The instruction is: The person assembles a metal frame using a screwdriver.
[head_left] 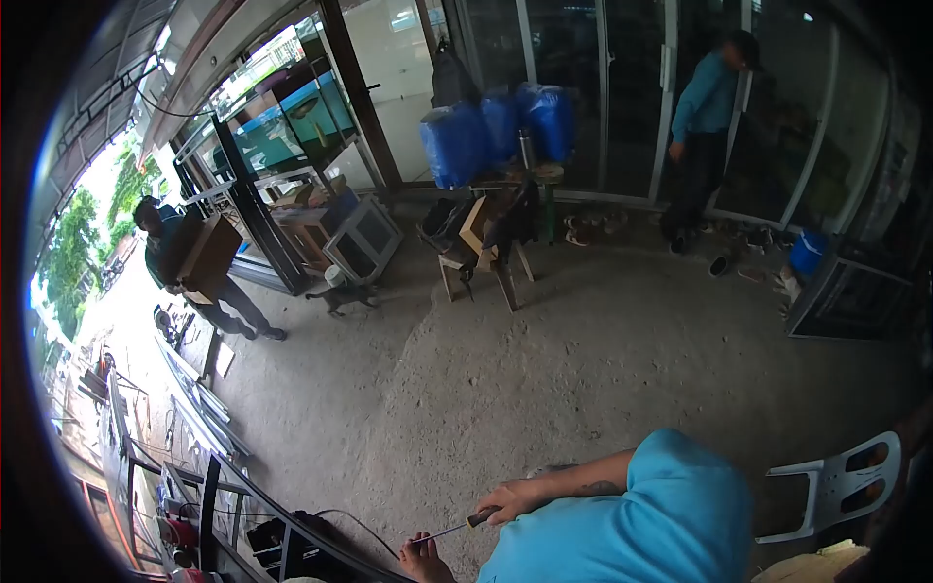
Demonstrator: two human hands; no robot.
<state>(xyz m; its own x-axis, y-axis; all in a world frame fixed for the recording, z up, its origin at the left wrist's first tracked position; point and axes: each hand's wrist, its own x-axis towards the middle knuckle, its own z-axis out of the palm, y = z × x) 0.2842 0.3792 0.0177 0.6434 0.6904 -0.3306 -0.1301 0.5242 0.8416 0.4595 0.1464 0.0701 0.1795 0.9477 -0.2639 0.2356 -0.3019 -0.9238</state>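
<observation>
Concrete floor (457, 379) beyond right fingers (502, 504) tight round screwdriver handle (475, 520), left fingers (419, 545) round shaft (448, 531)

Blue containers (455, 146) sit on a green-legged table (549, 178), a metal flask (526, 151) near its front edge. Shoes (719, 265) lie along the far edge of the concrete floor (544, 379). Toward its left edge, a cat (345, 296) is near a person (243, 301) holding a brown box (212, 255); a white plastic chair (828, 486) is at the near right.

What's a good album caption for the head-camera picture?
The right hand holds a screwdriver; across the floor, a cat and someone carrying a box.
</observation>
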